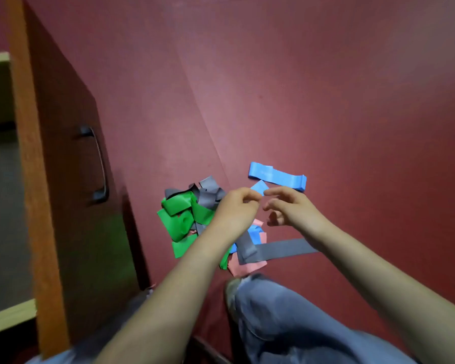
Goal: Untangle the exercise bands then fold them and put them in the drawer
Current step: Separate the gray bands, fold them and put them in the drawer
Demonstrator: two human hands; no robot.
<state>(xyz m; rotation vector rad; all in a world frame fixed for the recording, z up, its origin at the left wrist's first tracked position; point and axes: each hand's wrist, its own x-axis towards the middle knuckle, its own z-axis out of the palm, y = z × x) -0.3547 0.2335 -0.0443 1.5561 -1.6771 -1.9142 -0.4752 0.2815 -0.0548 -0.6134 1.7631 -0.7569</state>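
A tangle of exercise bands lies on the dark red floor: green band (180, 219), grey band (281, 249), pink band (243, 267) and blue band (276, 176). The blue band stretches away from the pile to the upper right. My left hand (237, 208) and my right hand (289, 206) hover over the pile, both pinching a blue end (259, 187) of the band between fingertips. The pulled-out wooden drawer (71, 179) with a metal handle (97, 166) stands at the left.
My knee in blue jeans (286, 311) is bent just below the pile. The drawer's inside (0, 206) shows at the far left edge. Bare red floor (326, 88) spreads beyond and to the right of the bands.
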